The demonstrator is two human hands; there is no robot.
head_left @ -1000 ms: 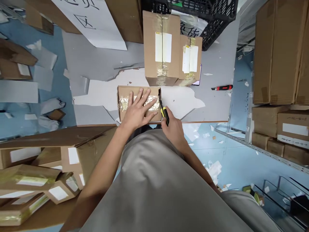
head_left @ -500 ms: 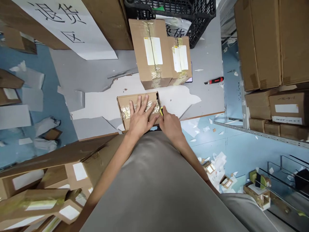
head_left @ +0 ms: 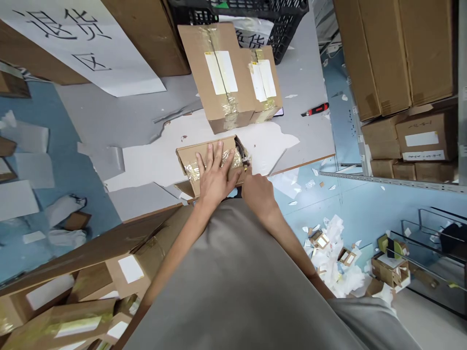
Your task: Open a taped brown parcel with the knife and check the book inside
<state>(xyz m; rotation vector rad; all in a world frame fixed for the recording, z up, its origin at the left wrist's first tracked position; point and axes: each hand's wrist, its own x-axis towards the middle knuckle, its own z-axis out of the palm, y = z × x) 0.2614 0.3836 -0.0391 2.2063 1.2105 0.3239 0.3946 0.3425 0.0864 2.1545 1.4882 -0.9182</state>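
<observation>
A small taped cardboard box (head_left: 188, 152) lies at the table's near edge. Across its top my left hand (head_left: 212, 182) rests flat, fingers spread over the shiny tape. The box's right end gapes, with something dark and indistinct inside. A cardboard flap (head_left: 185, 188) sticks out at its lower left corner. Beside the right end, my right hand (head_left: 259, 193) is closed around a utility knife, which is almost wholly hidden by the fingers now. Its yellow and black body showed half a second ago.
Two taped, labelled cartons (head_left: 215, 104) stand beyond the box, before a black plastic crate (head_left: 288, 31). A red and black box cutter (head_left: 315, 109) lies on the table's right. Cartons fill a large box (head_left: 146, 243) at lower left. Shelving (head_left: 386, 180) holds cartons on the right.
My right hand has drawn toward me along the box's right end, and the knife has gone out of sight. That end gapes wider, and a flap shows at the lower left. The view has shifted.
</observation>
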